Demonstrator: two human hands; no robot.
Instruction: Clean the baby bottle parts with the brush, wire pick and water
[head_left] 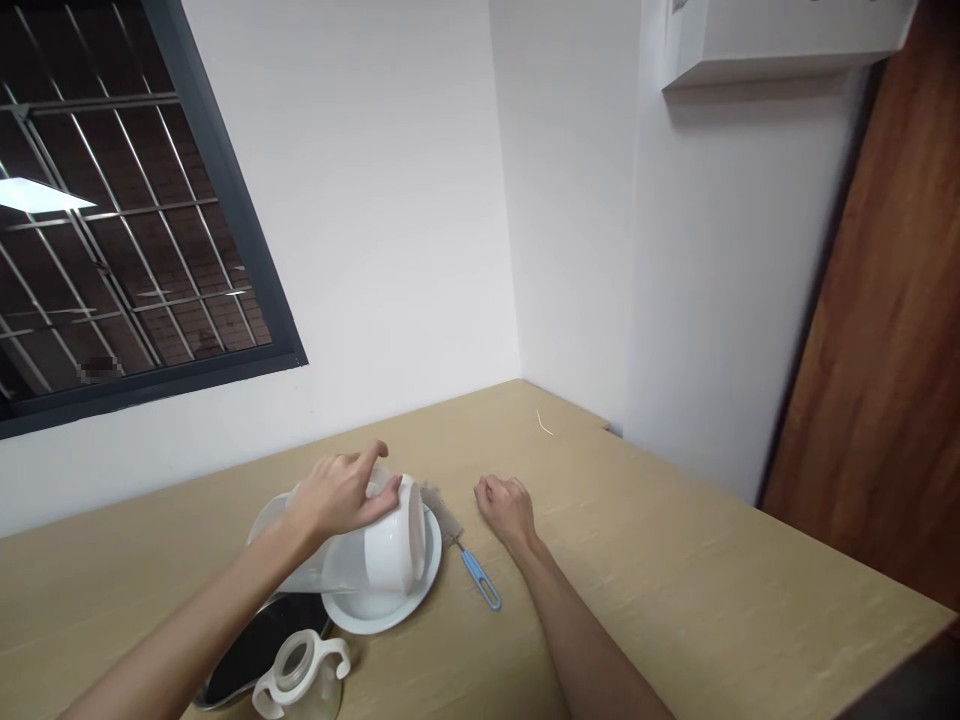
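A clear plastic jug (341, 567) with a wide white band at one end lies on its side across a white plate (367, 625). My left hand (345, 490) is over the jug from above, its thumb against the white band and its index finger raised; the other fingers are partly hidden. To the right, my right hand (506, 508) rests on the table as a loose fist, with nothing showing in it. Between the hands lies a cleaning brush with a blue looped handle (480, 580), its bristle head close to the plate.
In front of the plate stand a dark pan (262, 645) and a clear bottle with a white two-handled collar (304, 670). A thin white strand (543, 424) lies near the back corner of the wooden table (637, 550). White walls (375, 220) border its far sides.
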